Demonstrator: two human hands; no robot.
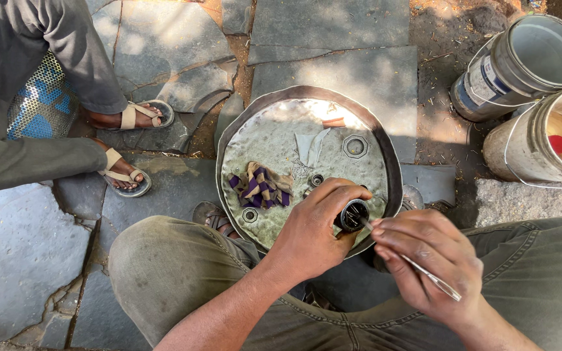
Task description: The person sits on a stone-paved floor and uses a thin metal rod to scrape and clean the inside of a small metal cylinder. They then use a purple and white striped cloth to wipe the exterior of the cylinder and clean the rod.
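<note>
In the head view, the left hand (310,227) is closed around a small dark cylinder (352,215), with the round open end of the cylinder turned up toward the camera. The right hand (427,263) is closed on a thin metal rod (424,272); it pinches the rod between thumb and fingers, and the front tip of the rod touches the rim of the cylinder. Both hands are above the person's knees, at the near edge of a big round metal tray (391,162).

The tray lies on a floor of grey stone slabs (333,26). In the tray there is a striped cloth (259,186) in purple and beige, just left of the left hand. A grey scrap (311,146) lies near the middle, and an 8-sided nut (354,146) lies to its right. A small ring (317,179) sits near the cloth, and 1 more small ring part (250,215) is at the near left part of the tray.

At the top right stand 2 buckets (528,58), touching each other; the nearer bucket (548,140) has a red lid inside. At the left sits another person (27,97) in grey clothes, with sandals (125,175) on the feet, well apart from the tray.
</note>
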